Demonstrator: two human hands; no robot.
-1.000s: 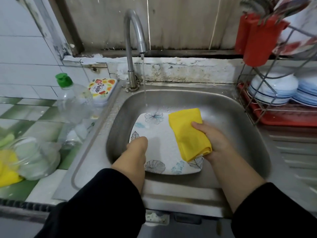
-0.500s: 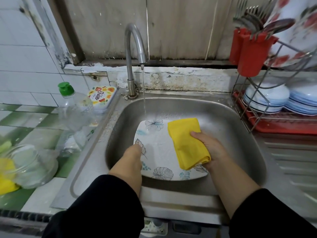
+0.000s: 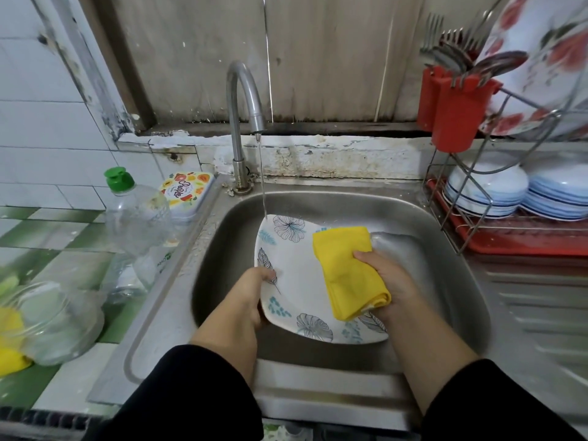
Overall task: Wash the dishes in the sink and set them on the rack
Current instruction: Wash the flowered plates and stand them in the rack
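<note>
Presently, a leaf-patterned plate (image 3: 302,281) is gripped at its left edge by the left hand (image 3: 251,297) inside the steel sink (image 3: 445,281). A folded yellow cloth (image 3: 350,272) is clenched by the right hand (image 3: 391,278) against the plate's face.

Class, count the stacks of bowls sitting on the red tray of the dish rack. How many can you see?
2. One stack of bowls stands at the tray's left end; a second stack sits beside it, cut by the right edge. More may lie out of view.
</note>
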